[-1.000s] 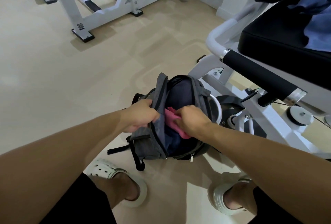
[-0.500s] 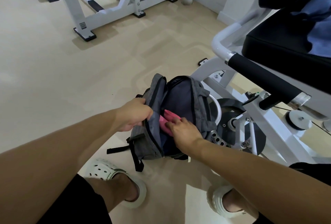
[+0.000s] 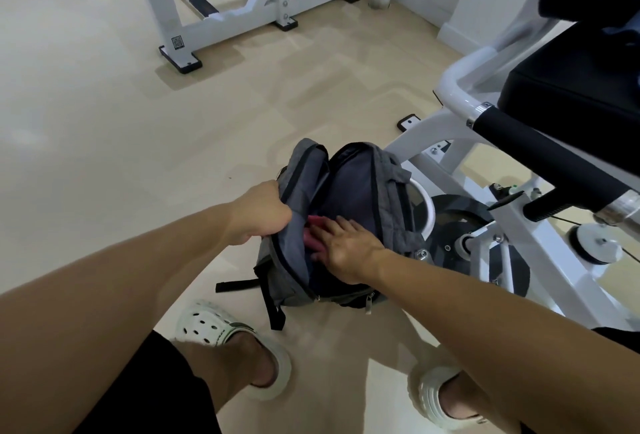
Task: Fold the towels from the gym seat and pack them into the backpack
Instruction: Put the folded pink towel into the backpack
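Packing step: left hand (image 3: 258,217) grips backpack (image 3: 391,198) front flap, holding mouth open; right hand (image 3: 346,246), fingers flat, presses pink towel (image 3: 311,237) inside backpack. Next, probably: withdraw, fetch blue towel (image 3: 620,31) on seat above backpack

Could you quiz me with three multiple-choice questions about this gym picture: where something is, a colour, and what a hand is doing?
1. Where does the backpack stand?
A. on the seat
B. on the floor beside the machine
C. on the far bench

2. What colour is the towel in the backpack?
A. pink
B. green
C. yellow

3. What is the left hand doing?
A. hanging free
B. resting flat on the floor
C. gripping the backpack's open flap

Answers: 1 B, it stands on the floor by the white frame; 2 A, pink shows under the right hand; 3 C, fingers curl round the flap.
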Demonstrator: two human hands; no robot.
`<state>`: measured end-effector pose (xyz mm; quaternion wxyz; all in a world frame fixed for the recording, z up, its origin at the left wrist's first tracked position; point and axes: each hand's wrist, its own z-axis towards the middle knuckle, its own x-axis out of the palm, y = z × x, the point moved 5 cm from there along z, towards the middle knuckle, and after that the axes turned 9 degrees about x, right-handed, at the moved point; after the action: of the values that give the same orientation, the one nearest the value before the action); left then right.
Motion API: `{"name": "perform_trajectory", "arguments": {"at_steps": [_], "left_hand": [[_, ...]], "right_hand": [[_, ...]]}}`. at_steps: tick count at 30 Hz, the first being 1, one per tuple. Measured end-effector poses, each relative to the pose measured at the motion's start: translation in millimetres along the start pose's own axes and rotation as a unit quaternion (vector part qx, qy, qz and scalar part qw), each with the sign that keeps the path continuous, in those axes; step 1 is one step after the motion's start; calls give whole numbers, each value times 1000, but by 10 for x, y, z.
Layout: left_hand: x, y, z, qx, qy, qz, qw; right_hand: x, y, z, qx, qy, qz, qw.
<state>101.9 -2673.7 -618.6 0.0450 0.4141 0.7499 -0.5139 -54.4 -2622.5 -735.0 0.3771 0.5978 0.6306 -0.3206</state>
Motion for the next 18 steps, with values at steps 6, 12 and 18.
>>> {"name": "perform_trajectory", "arguments": {"at_steps": [6, 12, 18], "left_hand": [[-96, 13, -25, 27, 20, 166, 986], [-119, 54, -35, 25, 41, 198, 979], [-144, 23, -31, 14, 35, 187, 982]], "right_hand": [[47, -53, 36, 52, 13, 120, 991], [-107, 161, 78, -25, 50, 81, 995], [-121, 287, 238, -55, 82, 101, 990]]}}
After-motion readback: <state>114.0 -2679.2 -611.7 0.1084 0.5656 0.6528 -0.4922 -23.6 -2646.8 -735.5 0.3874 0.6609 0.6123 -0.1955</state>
